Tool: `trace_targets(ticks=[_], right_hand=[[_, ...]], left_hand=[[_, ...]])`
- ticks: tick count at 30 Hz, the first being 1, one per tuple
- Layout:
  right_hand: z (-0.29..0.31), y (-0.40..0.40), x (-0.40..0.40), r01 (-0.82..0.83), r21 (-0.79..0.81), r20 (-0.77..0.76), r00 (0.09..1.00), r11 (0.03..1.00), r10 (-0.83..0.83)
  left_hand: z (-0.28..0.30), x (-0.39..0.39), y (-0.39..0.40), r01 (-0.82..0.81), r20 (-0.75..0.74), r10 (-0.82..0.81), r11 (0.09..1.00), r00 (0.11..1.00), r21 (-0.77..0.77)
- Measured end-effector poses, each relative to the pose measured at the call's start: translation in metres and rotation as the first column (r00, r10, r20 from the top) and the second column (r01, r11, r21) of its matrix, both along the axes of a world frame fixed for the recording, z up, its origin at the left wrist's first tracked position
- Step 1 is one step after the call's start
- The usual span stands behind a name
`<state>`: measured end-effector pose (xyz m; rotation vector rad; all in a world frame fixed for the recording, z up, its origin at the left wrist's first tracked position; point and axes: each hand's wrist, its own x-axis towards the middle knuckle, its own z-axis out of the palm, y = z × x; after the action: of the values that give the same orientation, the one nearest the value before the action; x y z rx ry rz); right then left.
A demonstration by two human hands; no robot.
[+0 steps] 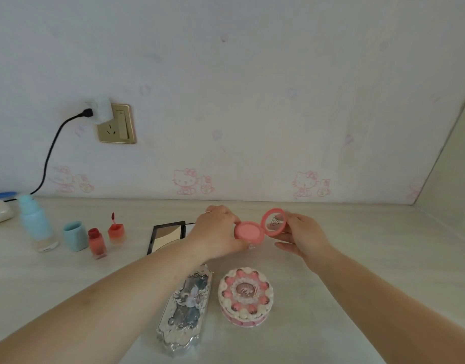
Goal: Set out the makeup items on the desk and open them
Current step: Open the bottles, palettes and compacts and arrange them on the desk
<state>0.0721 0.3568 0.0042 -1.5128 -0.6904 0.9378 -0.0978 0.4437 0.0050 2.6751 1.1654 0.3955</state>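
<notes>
A round pink blush compact (pixel 249 230) is held open above the desk. My left hand (pixel 215 229) grips its base, and my right hand (pixel 299 232) pinches its raised mirror lid (pixel 274 222). Behind my left hand lies an open black powder palette (pixel 165 236). Nearer me lie a closed ornate silver palette (pixel 185 308) and a closed cake-shaped pink compact (pixel 246 295). To the left stand a blue bottle (pixel 37 224) with its blue cap (pixel 75 235) off beside it, a red lip tint bottle (pixel 97 243) and its wand cap (pixel 115 231).
The pale desk (pixel 357 258) meets a wall with cartoon cat prints. A gold socket (pixel 118 124) holds a white plug with a black cable (pixel 48 156) running down to the desk's left end, where a white object (pixel 0 212) lies. A side wall closes the right.
</notes>
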Motion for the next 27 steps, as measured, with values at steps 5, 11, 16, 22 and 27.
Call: trace_targets(ticks=[5, 11, 16, 22, 27], right_hand=[[-0.016, 0.016, 0.009, -0.020, -0.037, 0.033, 0.999, 0.999, 0.021], [-0.024, 0.020, 0.014, 0.019, -0.041, 0.080, 0.997, 0.999, -0.016], [-0.023, 0.016, 0.015, 0.003, -0.042, 0.026, 1.000, 0.999, -0.002], [-0.015, -0.015, 0.014, 0.142, 0.074, 0.148, 0.977, 0.987, -0.152], [-0.013, -0.065, -0.021, -0.041, 0.248, 0.567, 0.816, 0.968, -0.111]], left_hand=[[-0.017, 0.011, 0.016, 0.011, -0.111, -0.011, 1.000, 0.994, 0.003], [-0.024, 0.018, 0.021, -0.007, -0.147, 0.004, 1.000, 0.989, -0.018], [-0.021, 0.017, 0.014, -0.060, -0.164, 0.052, 0.997, 0.985, -0.046], [-0.001, -0.017, -0.018, -0.099, 0.071, 0.102, 0.994, 0.992, -0.051], [0.003, -0.071, -0.063, -0.162, 0.134, 0.197, 0.958, 0.971, -0.235]])
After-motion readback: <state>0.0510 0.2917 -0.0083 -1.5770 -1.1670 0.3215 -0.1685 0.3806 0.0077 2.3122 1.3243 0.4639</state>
